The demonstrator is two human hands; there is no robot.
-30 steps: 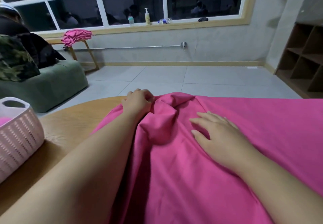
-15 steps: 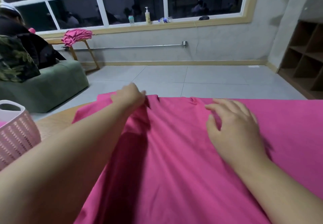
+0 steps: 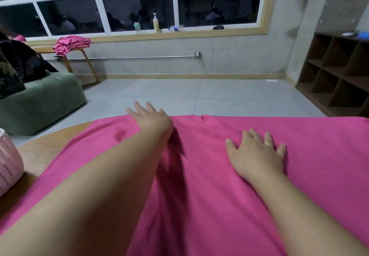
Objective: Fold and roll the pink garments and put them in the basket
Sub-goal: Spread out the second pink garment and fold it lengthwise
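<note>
Our left hand (image 3: 152, 119) has let go and opened flat; the bunched pink garment (image 3: 219, 186) now lies smoothed under both palms.

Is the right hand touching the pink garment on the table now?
Touching. The head view shows the right hand lying palm down, fingers spread, flat on the pink garment, with no gap beneath it.

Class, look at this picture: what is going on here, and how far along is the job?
A person is spreading a pink garment flat over a wooden table. Both hands are open: the left hand reaches to the cloth's far edge, the right hand presses flat on it. No fold or roll is made yet. The pink basket waits at the left edge, and another pink heap lies by the window.
</note>
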